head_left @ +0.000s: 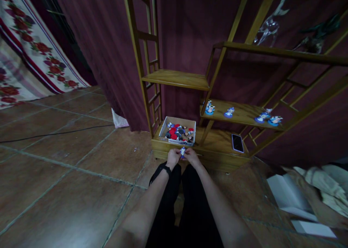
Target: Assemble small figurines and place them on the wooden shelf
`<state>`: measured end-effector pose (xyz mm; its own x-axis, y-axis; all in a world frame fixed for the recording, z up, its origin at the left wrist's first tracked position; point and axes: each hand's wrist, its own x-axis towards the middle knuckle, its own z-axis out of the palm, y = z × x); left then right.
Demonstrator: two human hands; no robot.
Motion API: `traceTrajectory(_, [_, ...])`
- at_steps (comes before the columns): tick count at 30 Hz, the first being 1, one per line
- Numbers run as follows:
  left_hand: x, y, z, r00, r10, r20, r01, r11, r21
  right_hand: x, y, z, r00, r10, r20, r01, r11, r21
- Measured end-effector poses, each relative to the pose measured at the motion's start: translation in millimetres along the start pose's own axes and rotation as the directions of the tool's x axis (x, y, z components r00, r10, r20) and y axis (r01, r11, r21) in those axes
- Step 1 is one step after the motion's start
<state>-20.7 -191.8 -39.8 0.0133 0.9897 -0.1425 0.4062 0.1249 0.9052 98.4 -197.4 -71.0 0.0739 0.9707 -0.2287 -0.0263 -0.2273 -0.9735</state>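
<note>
Head: my left fingers (178, 151) and right fingers (187, 151) clamp figurine (182, 152), upright midway between; box (181, 120) just beyond.

A: Nearest first?

B: Noted figurine (182, 153) between left hand (174, 157) and right hand (191, 156), just before box (185, 122).

A: Box position?

B: Found on bottom shelf (214, 141), left end, with loose figurines (174, 132) heaped inside. Logged phone (237, 143) on same shelf, toward right end.

A: Higher up?

B: Recorded left shelf (175, 77) above box. Recorded right shelf (244, 112) above bottom shelf, carrying standing figurines (229, 112): grouped at both ends, one between. Marked top shelf (272, 53) over that, with one sculpture (269, 28) left of another.

A: Surroundings?

B: Noted curtain (185, 41) behind shelves; on floor (81, 190), cable (57, 133) to left, carton (290, 197) to right.
</note>
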Motion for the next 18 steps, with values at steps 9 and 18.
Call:
traceTrajectory(9, [-0.7, 0.7, 1.0, 0.999, -0.036, -0.022, 0.033, 0.992, -0.119, -2.2, -2.7, -0.7, 1.0, -0.025, -0.007, 0.024, 0.998, -0.055])
traceTrajectory(18, [-2.9, 5.2, -2.0, 0.998, -0.016, -0.055, 0.02, 0.998, 0.061, -3.2, -3.9, 0.8, 0.996, -0.069, -0.056, 0.057, 0.981, -0.184])
